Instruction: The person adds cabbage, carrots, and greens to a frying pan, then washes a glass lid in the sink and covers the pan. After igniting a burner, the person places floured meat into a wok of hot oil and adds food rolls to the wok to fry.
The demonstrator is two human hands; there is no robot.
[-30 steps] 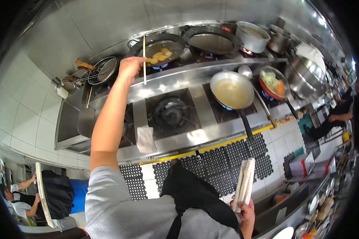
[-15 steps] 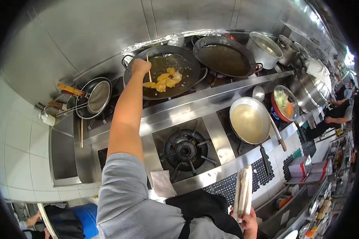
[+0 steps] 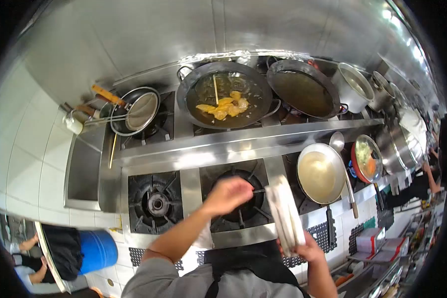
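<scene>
My left hand [image 3: 229, 196], a little blurred, is over the front middle burner [image 3: 241, 213]. It looks loosely open with nothing visible in it. Lower right, my right hand [image 3: 310, 250] grips the lower end of a bundle of long, pale rolled sticks [image 3: 285, 213], which points up toward the stove. Yellow-orange battered pieces [image 3: 224, 108] sit clumped in oil in the large black wok [image 3: 187, 107] at the back. A light wooden stick [image 3: 215, 89] stands tilted in that oil, its lower end by the pieces.
Another dark wok [image 3: 303, 92] and tall pots [image 3: 355, 84] stand along the back. At front right are a pan of pale liquid [image 3: 317, 174], a ladle [image 3: 336, 141] and a red pan [image 3: 366, 159]. Strainers [image 3: 141, 111] rest at left. Other people [image 3: 27, 268] appear at the sides.
My left hand has let go of the wooden stick and come back from the wok, toward the pale sticks. My right hand has lifted the bundle higher. The view has shifted.
</scene>
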